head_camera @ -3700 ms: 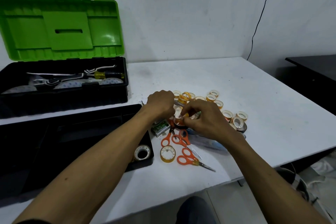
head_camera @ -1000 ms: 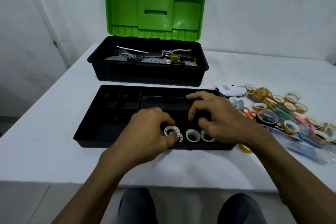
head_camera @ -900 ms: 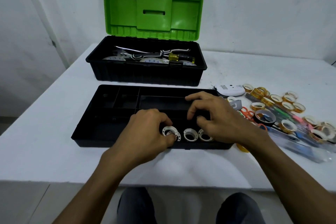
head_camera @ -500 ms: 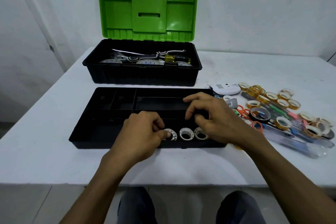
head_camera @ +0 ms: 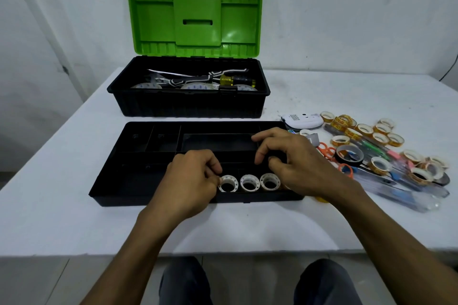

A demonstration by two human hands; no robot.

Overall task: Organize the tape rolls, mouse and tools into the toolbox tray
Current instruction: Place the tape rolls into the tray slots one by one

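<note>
Fingers first: the left hand (head_camera: 190, 181) has thumb and forefinger pinched on a white tape roll (head_camera: 228, 183). It's the leftmost of three standing on edge in a row in the near compartment of the black tray (head_camera: 111, 181). The two other white rolls (head_camera: 249, 183) sit right beside it, touching or close to it. The right hand (head_camera: 300, 163) hovers over the right end of that row with its fingers curled in narrow. Honestly can't tell if there's anything in them, since the palm hides whatever's underneath.

Everything else is waiting its turn. The mouse (head_camera: 302, 120) lies what looks like belly-up just past the tray's far right corner. The yellow tape rolls (head_camera: 364, 129), a black tape roll (head_camera: 349, 155) and orange scissors (head_camera: 327, 150) are heaped on the white surface (head_camera: 74, 218) to the right. The open toolbox (head_camera: 188, 104), green lid (head_camera: 195, 17) up, sits behind the tray with a screwdriver (head_camera: 228, 80) inside.

Early days, I'd say. My worry is that those rolls are on edge, so a nudge while letting go could tip one into its neighbours, domino style. The right wrist also hangs low near the heap, and a careless sweep back could drag scissors or rolls toward the surface's near edge. And that slot looks tight for the whole pile.
</note>
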